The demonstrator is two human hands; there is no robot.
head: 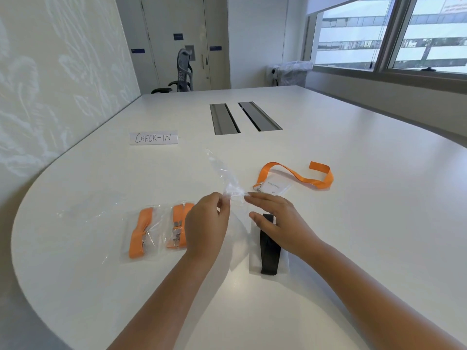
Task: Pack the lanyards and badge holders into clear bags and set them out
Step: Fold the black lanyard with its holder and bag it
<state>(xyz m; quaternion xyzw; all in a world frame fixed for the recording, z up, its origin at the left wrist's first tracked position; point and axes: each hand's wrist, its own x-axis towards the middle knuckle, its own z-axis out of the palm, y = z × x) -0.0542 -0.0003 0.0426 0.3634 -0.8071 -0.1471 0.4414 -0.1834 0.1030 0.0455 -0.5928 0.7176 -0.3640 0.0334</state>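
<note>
A clear bag (pixel 228 183) is pinched at its near edge by the left hand (pixel 206 223) and the right hand (pixel 278 223), held close together above the table (pixel 353 198). A black lanyard (pixel 270 248) lies under the right hand. Two bagged orange lanyards (pixel 156 231) lie left; a loose orange lanyard (pixel 298 176) with badge holder (pixel 274 186) lies beyond.

a white paper sign (pixel 153 138) lying on the table (pixel 353 173) reads "check-in".
</note>
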